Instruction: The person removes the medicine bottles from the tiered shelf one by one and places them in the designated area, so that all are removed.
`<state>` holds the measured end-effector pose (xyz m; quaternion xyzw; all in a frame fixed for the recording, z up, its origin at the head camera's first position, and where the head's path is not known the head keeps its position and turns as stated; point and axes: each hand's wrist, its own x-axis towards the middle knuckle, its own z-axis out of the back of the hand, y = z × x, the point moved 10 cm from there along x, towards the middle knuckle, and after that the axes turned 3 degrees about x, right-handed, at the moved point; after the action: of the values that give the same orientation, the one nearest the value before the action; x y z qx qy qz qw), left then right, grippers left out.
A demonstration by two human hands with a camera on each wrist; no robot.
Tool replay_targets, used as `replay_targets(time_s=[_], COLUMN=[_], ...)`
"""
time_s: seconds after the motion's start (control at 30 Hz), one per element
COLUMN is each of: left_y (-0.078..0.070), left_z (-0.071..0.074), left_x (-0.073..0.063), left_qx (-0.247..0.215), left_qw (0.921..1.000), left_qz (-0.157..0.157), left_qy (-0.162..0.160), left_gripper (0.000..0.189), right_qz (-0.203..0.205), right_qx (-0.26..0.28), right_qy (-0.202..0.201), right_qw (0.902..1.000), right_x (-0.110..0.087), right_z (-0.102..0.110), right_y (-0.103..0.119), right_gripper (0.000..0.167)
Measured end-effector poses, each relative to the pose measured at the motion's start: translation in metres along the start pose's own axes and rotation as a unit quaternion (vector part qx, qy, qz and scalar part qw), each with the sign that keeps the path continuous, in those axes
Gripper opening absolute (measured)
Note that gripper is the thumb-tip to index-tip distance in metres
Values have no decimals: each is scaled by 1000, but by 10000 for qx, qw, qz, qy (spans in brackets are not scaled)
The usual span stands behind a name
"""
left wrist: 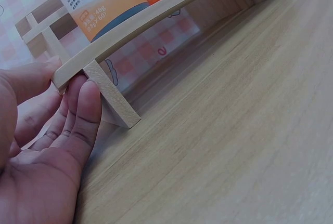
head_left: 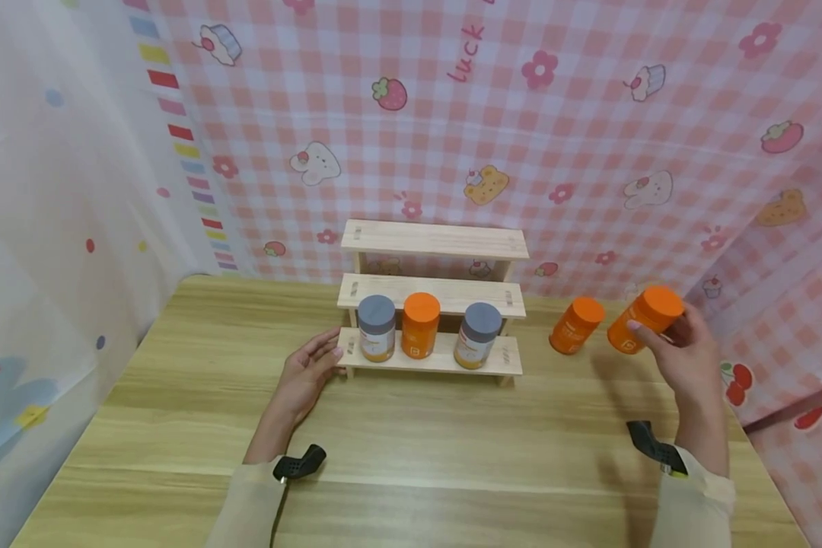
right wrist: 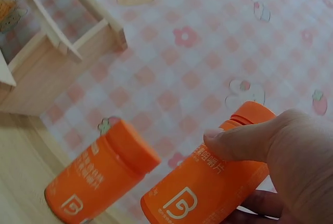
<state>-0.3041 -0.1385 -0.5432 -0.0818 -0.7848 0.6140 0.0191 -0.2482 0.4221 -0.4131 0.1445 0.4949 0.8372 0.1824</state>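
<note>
My right hand [head_left: 692,361] grips an orange pill bottle [head_left: 645,318], the thumb across its upper side in the right wrist view. Beside it on the table stands a second orange bottle [head_left: 577,326]. My left hand [head_left: 308,373] pinches the left end of the bottom step of a three-step wooden shelf [head_left: 433,238], thumb at the board's end and fingers beneath it in the left wrist view. On that bottom step stand a grey-capped bottle [head_left: 377,329] at left, an orange-capped bottle [head_left: 421,326] next to it, and another grey-capped bottle [head_left: 478,336] toward the right.
The shelf stands near the back of a wood-grain table [head_left: 445,449]. Behind it hangs a pink checked cloth [head_left: 425,137] with cartoon prints, and a white patterned cloth [head_left: 75,190] hangs at the left. A black wrist mount [head_left: 301,462] sits on each forearm.
</note>
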Motion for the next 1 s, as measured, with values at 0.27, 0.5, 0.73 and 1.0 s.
replay_targets(time_s=[0.27,0.5,0.73,1.0], left_y=[-1,-3,0,1], left_z=[3,3,4,1], left_x=[2,2,1,1], left_qx=[19,42,23,0], left_qw=[10000,10000,10000,10000], left_qz=[-19,-43,12,-20], left_qy=[-15,-2,-9,23], left_gripper=[54,54,54,55], right_qz=[-100,57,111,-242], right_qx=[-17,121,59,-13], right_qy=[469,839,999,1077], right_qw=[9988,9964,9949,9939], right_x=[11,14,16,16], right_z=[-15,-28,-39,-44], right_y=[-22,-37,-50,-59], right_gripper=[71,66,66,70])
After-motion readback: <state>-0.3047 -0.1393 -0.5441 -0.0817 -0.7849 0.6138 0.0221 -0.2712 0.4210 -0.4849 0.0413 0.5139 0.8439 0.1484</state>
